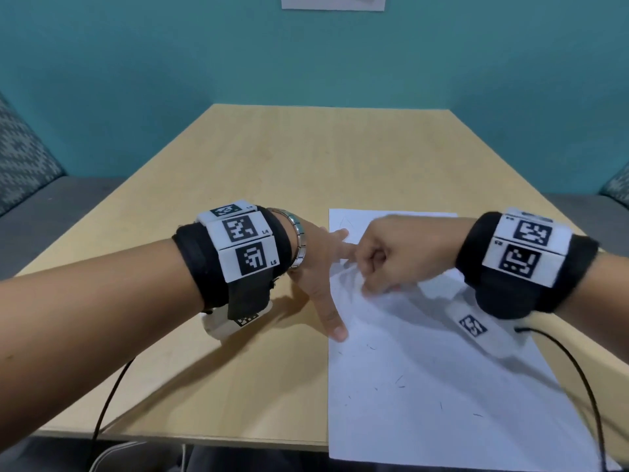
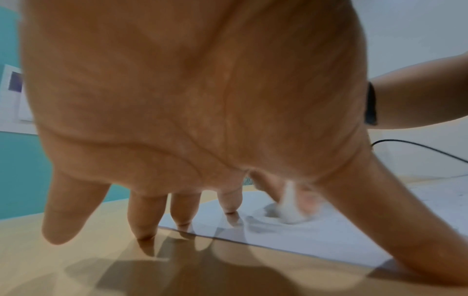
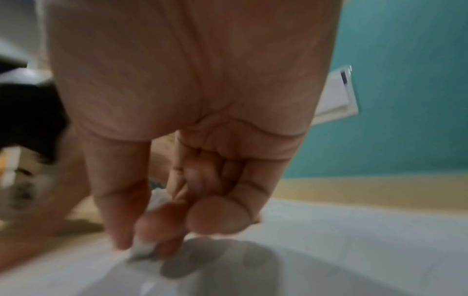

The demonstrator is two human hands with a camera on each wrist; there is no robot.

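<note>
Your left hand [image 1: 316,267], fingers spread flat, pins the left edge of the sheet of paper [image 1: 425,386] to the table [image 1: 272,165] while your right hand [image 1: 384,257] pinches a small white eraser [image 2: 290,210] against its upper part, where faint pencil marks [image 1: 345,222] look not yet rubbed out.

We note a plain teal painted wall [image 1: 170,56] behind a pale wooden table [image 1: 272,158]. Grey bench seats [image 1: 58,212] with zigzag-patterned backrests [image 1: 23,155] flank it, and a white paper notice [image 1: 333,1] hangs high on the wall.
</note>
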